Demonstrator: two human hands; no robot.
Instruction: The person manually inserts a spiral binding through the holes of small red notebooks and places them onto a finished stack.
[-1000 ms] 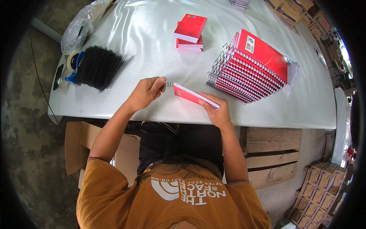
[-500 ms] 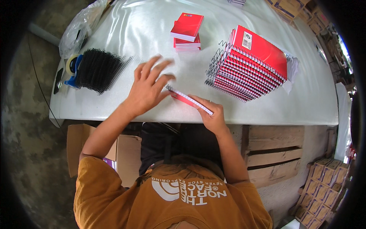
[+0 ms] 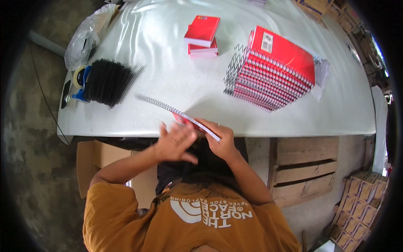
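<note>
A small red notebook [image 3: 198, 126] is held on edge in my right hand [image 3: 221, 140], its white page edges facing up. From its far left end a dark spiral binding coil [image 3: 153, 101] sticks out over the table, part of it lying along the notebook's edge. My left hand [image 3: 176, 141] is just left of the notebook, on the near side. It is blurred by motion, its fingers spread and nothing seen in them. Whether its fingertips touch the notebook I cannot tell.
A tall stack of red spiral notebooks [image 3: 281, 59] stands at right, a smaller pile of red notebooks [image 3: 203, 31] farther back. At left lie a heap of black coils [image 3: 111, 82], a blue tape dispenser [image 3: 82, 86] and a plastic bag [image 3: 82, 42]. Below is a cardboard box [image 3: 86, 161].
The coil now reaches far out from the notebook's end; before, only a short piece showed there. My left hand has come down toward me, and the notebook has shifted slightly left and nearer.
</note>
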